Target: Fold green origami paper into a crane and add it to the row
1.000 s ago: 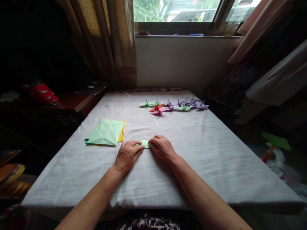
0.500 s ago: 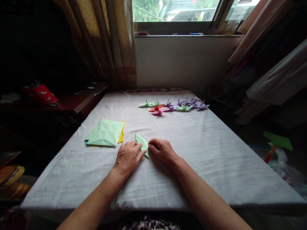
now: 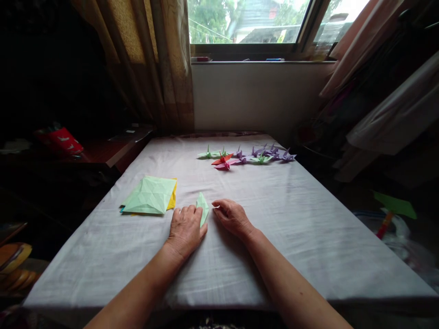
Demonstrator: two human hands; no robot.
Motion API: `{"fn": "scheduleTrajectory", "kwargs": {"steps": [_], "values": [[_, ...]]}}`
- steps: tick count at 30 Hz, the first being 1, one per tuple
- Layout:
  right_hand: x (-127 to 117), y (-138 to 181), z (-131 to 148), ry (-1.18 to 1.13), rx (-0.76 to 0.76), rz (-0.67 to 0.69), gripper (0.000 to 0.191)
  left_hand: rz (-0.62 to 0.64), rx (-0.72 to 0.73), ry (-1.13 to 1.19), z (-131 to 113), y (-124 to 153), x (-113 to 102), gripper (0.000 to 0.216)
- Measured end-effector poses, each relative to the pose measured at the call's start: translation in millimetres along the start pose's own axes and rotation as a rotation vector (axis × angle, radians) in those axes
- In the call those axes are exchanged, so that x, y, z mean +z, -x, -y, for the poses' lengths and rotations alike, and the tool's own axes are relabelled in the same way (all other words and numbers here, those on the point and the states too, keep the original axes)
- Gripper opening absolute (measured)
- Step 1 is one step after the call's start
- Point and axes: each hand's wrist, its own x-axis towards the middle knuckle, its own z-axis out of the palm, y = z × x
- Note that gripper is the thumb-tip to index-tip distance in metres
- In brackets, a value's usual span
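We see the paper stack (image 3: 150,195), topped by a creased pale green sheet, on the white cloth (image 3: 99,256). Just right of the stack, the left hand (image 3: 186,227) curls loosely, thumb and fingers holding the left edge of the folded green paper (image 3: 203,208), which points away from us. Farther right of the stack, the right hand (image 3: 233,216) is half curled, apart from the paper, gripping nothing we can see. Beyond and right of the stack stand multicoloured paper cranes (image 3: 261,159).
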Motion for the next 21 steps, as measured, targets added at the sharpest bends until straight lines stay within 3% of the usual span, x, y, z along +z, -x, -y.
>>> {"fn": "scheduleTrajectory", "kwargs": {"steps": [2,8,12,18,21], "values": [[1,0,0,-0.007,-0.011,0.000,0.026,0.017,0.053,0.012,7,2,-2,0.017],[0,0,7,0.089,-0.157,0.042,0.040,0.069,0.247,0.074,39,-5,3,0.037],[-3,1,13,0.153,-0.199,0.121,0.032,0.072,0.373,0.163,58,-16,8,0.043],[-2,0,19,0.204,-0.170,0.145,0.010,-0.075,0.345,0.173,51,-10,16,0.027],[-1,-1,21,0.230,-0.175,0.135,0.010,-0.127,0.305,0.164,42,-4,21,0.019]]}}
